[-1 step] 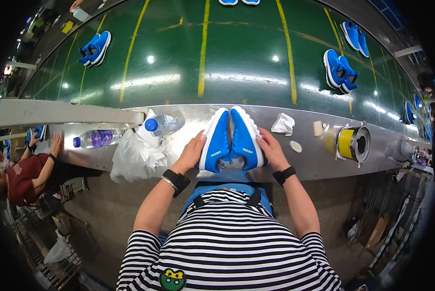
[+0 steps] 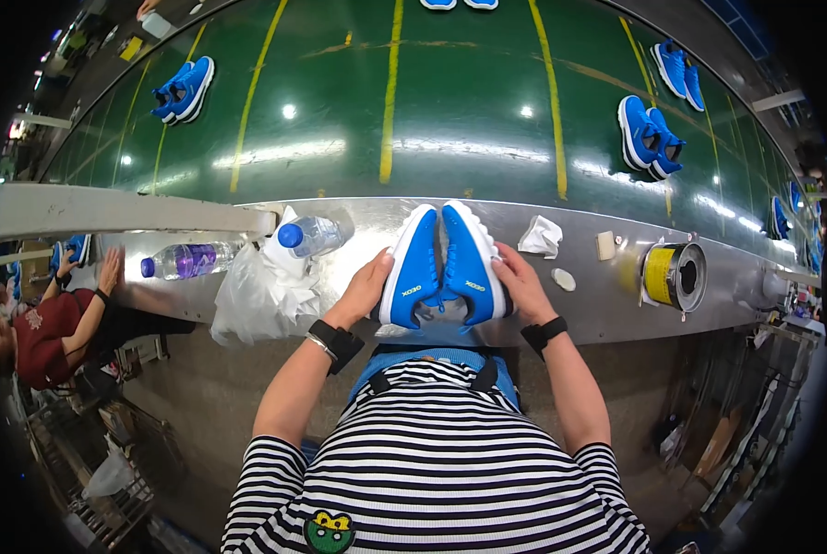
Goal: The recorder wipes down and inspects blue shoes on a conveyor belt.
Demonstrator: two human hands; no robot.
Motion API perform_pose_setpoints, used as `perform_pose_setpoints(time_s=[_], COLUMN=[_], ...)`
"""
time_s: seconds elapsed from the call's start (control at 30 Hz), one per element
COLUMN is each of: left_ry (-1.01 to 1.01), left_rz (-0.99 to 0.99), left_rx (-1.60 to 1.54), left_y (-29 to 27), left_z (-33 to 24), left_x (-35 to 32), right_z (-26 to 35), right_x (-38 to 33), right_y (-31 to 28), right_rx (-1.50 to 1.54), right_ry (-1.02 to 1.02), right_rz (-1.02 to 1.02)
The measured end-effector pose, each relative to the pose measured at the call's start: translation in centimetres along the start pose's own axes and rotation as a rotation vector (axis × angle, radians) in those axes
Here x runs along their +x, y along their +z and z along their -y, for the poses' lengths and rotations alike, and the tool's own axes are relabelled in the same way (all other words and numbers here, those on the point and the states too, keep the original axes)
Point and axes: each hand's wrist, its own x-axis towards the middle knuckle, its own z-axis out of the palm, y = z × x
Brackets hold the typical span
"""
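A pair of blue sneakers with white soles stands on the steel ledge, toes pointing away from me. My left hand [image 2: 369, 288] grips the left sneaker [image 2: 412, 268] along its outer side, fingers on the sole edge. Around the outer side of the right sneaker [image 2: 470, 268] my right hand [image 2: 521, 288] is closed, thumb on the upper. A narrow gap parts the two toes, and the heels face my body. Just right of the shoes lie a crumpled white cloth [image 2: 541, 237], a small cream block [image 2: 605, 245] and a white oval pad [image 2: 563, 279].
Beyond the ledge [image 2: 580, 314] runs a green conveyor belt [image 2: 469, 111] carrying more blue sneakers [image 2: 651, 137]. Two bottles [image 2: 317, 236] and a white plastic bag [image 2: 261, 295] are at left, under a white bar [image 2: 127, 210]. A yellow-labelled can [image 2: 672, 275] stands right. Another person [image 2: 58, 337] works far left.
The right sneaker and my right hand have shifted slightly to the right, widening the gap between the toes a little. My left hand keeps its grip.
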Motion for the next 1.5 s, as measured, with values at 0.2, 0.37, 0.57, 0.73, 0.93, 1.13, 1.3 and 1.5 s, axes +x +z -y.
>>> perform_pose_setpoints(time_s=[0.2, 0.37, 0.57, 0.73, 0.93, 1.13, 1.3, 1.5], left_ry=[-0.352, -0.433, -0.394, -0.422, -0.431, -0.457, -0.334, -0.078], left_rz=[0.074, 0.058, 0.124, 0.119, 0.278, 0.291, 0.038, 0.058], left_rx=[-0.397, -0.528, -0.913, -1.125, -1.545, -1.627, -1.280, -0.533], left_y=[-0.6, -1.4, -1.8, -1.3, -0.3, -0.6, 0.3, 0.0], left_z=[-2.6, -3.9, -4.8, -5.7, -3.9, -4.8, -4.2, 2.4], left_x=[0.1, 0.6, 1.7, 2.5, 3.7, 3.4, 3.2, 1.6], right_z=[1.6, 2.8, 4.2, 5.9, 6.3, 6.5, 5.0, 0.2], right_x=[0.1, 0.4, 0.8, 1.4, 2.4, 2.8, 3.0, 1.1], right_y=[-0.5, -0.4, 0.8, 3.9, 5.7, 6.0, 5.9, 5.2], right_rx=[0.166, 0.329, 0.653, 0.965, 1.141, 1.241, 1.055, 0.317], right_ry=[0.063, 0.162, 0.120, 0.165, 0.291, 0.327, 0.222, 0.197], right_rz=[-0.031, -0.073, -0.042, -0.068, -0.010, 0.159, 0.025, 0.081])
